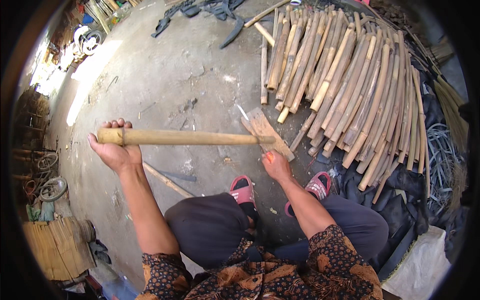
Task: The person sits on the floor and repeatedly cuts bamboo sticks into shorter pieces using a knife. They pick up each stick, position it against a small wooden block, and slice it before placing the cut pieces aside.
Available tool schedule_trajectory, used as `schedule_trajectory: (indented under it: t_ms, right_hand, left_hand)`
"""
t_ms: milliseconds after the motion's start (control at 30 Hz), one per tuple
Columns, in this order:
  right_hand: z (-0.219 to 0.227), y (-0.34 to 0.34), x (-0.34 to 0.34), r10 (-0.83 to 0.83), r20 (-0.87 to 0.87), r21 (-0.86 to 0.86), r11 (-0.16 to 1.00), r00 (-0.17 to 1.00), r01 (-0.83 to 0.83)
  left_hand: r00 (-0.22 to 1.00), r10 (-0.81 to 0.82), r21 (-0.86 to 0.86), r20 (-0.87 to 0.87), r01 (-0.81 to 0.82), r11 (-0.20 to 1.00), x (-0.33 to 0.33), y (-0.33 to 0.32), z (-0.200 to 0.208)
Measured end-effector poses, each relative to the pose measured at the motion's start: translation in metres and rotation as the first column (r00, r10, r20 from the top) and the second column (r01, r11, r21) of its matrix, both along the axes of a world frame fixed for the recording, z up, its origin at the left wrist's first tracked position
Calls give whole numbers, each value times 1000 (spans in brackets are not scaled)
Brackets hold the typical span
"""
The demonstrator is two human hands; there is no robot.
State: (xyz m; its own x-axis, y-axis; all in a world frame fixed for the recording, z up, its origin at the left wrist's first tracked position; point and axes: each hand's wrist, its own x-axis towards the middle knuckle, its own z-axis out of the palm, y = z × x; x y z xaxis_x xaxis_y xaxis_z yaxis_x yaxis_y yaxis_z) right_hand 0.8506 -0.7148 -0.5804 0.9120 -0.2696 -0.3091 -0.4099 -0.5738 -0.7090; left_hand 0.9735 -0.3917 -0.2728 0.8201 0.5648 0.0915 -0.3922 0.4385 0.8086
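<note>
My left hand (119,152) is palm up under the thick left end of a bamboo pole (195,137), fingers curled behind it. The pole lies level across my view, with a dark node ring near each end. Close to its thin right end, my right hand (278,167) is closed on the orange handle of what looks like a knife (243,113). A pale, narrow blade shows past the far side of the pole; its middle is hidden. Beneath the pole's right end a wooden board (276,131) rests on the floor.
A large pile of bamboo poles (345,85) lies at the far right, beside black sheeting (400,210) and pale blue strapping (442,165). A thin stick (167,181) lies near my left knee. Black strips (200,12) are on the floor (150,75) farther off.
</note>
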Motion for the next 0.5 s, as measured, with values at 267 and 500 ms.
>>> schedule_trajectory:
  t_ms: [267, 500]
  right_hand:
    - [11, 9, 13, 0, 162, -30, 1000, 987, 5]
    - [19, 10, 8, -122, 216, -95, 985, 969, 145]
  left_hand:
    - [999, 6, 37, 40, -7, 999, 6, -8, -3]
    - [999, 23, 23, 40, -24, 999, 6, -14, -1]
